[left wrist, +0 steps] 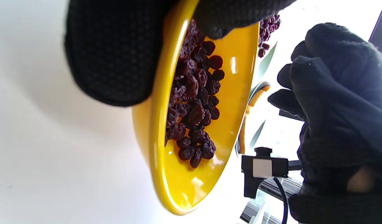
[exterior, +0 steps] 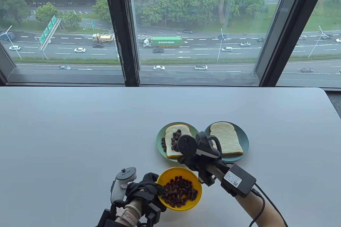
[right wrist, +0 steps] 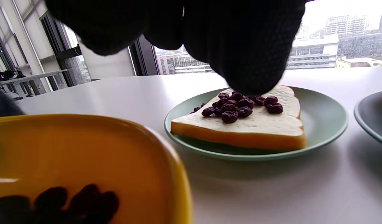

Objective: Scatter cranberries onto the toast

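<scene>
A yellow bowl point(exterior: 186, 171) of dried cranberries point(exterior: 179, 191) sits at the table's front. My left hand point(exterior: 157, 187) grips its left rim, thumb inside and fingers point(left wrist: 116, 56) outside, and the bowl point(left wrist: 184, 186) tilts. My right hand point(exterior: 186, 161) hovers between the bowl and a green plate point(exterior: 161, 144), its fingers point(left wrist: 302, 81) curled together. What they hold is hidden. The toast point(exterior: 183, 131) on that plate carries a pile of cranberries point(exterior: 175, 139), which also shows in the right wrist view point(right wrist: 240, 107). A second plate point(exterior: 243, 141) holds plain toast point(exterior: 226, 137).
The two plates stand side by side just beyond the bowl. A few cranberries lie on the left plate beside the toast point(exterior: 163, 145). The white table point(exterior: 80, 131) ends at a window at the back.
</scene>
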{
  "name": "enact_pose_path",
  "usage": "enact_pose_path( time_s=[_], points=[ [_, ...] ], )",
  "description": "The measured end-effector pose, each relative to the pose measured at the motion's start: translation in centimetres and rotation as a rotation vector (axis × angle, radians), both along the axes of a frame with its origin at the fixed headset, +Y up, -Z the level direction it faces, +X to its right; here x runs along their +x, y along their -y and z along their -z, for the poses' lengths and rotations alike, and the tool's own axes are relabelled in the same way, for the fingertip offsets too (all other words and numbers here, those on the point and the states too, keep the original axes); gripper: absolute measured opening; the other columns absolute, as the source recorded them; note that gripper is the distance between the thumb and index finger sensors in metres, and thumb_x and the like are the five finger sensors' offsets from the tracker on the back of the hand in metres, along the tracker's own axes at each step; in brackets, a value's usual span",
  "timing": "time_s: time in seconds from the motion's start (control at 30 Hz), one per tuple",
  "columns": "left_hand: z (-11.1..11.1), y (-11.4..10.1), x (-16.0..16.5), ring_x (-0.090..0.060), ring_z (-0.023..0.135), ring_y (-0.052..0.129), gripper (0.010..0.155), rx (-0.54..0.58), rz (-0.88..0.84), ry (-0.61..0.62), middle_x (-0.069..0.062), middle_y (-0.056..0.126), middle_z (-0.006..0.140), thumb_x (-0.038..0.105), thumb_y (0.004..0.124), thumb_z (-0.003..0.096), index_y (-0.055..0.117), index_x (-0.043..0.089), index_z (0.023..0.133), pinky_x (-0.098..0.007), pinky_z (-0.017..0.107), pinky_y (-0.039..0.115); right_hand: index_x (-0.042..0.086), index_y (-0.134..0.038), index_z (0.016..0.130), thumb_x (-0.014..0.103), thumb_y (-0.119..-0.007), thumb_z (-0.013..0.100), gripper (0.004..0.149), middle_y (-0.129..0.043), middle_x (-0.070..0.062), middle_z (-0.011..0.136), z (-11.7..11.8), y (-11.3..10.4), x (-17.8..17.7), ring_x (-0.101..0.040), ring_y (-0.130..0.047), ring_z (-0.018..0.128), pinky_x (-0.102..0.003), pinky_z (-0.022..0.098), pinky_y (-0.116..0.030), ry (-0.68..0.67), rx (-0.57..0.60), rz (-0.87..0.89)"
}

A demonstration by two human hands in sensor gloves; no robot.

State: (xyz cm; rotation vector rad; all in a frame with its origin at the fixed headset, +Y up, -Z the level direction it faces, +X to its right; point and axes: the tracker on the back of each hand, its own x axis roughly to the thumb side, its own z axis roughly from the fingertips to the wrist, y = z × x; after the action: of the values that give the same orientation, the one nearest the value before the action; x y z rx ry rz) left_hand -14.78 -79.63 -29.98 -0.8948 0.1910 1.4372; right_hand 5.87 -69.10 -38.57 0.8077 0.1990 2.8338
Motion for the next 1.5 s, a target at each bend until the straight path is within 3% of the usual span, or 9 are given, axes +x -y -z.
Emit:
enact_pose_path(
  time_s=[0.17,0.43,0.63,0.77,0.9,1.17,1.5],
  points=[
    [0.0,-0.2,0.0,-0.032,0.05,0.073,0.062,0.011,-0.019,-0.022,-0.015,0.056,0.075,0.021,0.072,0.048,0.032,0.027,0.094,-0.034,0.026,0.097,0.029,-0.052,0.096,0.046,-0.076,0.035,0.068,-0.06,-0.01,0.097,-3.8,0.5,-0.7,-0.03,-0.081,0.079,-0.026,0.047,-0.09,-0.198,-0.14,-0.086],
    [0.0,-0.2,0.1,-0.033,0.05,0.074,0.062,0.022,-0.045,-0.06,-0.016,0.056,0.075,0.02,0.074,0.0472,0.033,0.027,0.094,-0.035,0.025,0.098,0.034,-0.032,0.1,0.05,-0.078,0.031,0.085,-0.035,-0.013,0.105,-6.3,2.8,-2.4,-0.041,-0.057,0.091,-0.033,0.058,-0.076,-0.342,-0.165,-0.306],
    [-0.1,-0.1,0.0,-0.033,0.049,0.073,0.063,0.022,-0.053,-0.065,-0.016,0.055,0.074,0.019,0.074,0.0466,0.033,0.027,0.093,-0.036,0.026,0.097,0.037,-0.037,0.096,0.046,-0.075,0.031,0.076,-0.045,-0.008,0.102,-7.7,3.5,-4.4,-0.035,-0.065,0.088,-0.032,0.052,-0.082,-0.362,0.08,-0.447],
    [-0.3,0.0,0.0,-0.033,0.049,0.073,0.063,0.004,-0.091,-0.061,-0.017,0.055,0.074,0.019,0.074,0.047,0.032,0.026,0.093,-0.035,0.025,0.097,0.038,-0.055,0.085,0.035,-0.078,0.034,0.056,-0.063,-0.001,0.092,-7.7,3.5,-4.9,-0.027,-0.081,0.075,-0.025,0.041,-0.09,-0.359,0.181,-0.437],
    [-0.1,0.2,-0.1,-0.033,0.049,0.072,0.062,0.006,-0.101,-0.084,-0.017,0.055,0.074,0.019,0.074,0.0471,0.032,0.026,0.093,-0.036,0.025,0.097,0.036,-0.066,0.074,0.032,-0.082,0.032,0.045,-0.075,0.004,0.081,-8.1,3.2,-5.2,-0.017,-0.092,0.061,-0.019,0.033,-0.096,-0.348,0.296,-0.43],
    [0.0,0.0,0.2,-0.032,0.049,0.074,0.062,0.026,-0.03,-0.052,-0.016,0.056,0.075,0.02,0.073,0.0474,0.033,0.027,0.094,-0.035,0.025,0.097,0.04,-0.077,0.062,0.031,-0.088,0.025,0.039,-0.082,0.008,0.073,-8.7,2.3,-4.0,-0.015,-0.094,0.055,-0.018,0.027,-0.1,-0.363,0.348,-0.308],
    [-0.1,0.0,0.0,-0.032,0.049,0.073,0.062,0.014,-0.04,-0.042,-0.016,0.056,0.075,0.02,0.073,0.0475,0.033,0.026,0.094,-0.034,0.024,0.097,0.039,-0.077,0.062,0.031,-0.088,0.025,0.039,-0.082,0.007,0.073,-9.5,-1.3,-2.9,-0.015,-0.095,0.054,-0.018,0.026,-0.099,-0.341,0.327,-0.157]
  ],
)
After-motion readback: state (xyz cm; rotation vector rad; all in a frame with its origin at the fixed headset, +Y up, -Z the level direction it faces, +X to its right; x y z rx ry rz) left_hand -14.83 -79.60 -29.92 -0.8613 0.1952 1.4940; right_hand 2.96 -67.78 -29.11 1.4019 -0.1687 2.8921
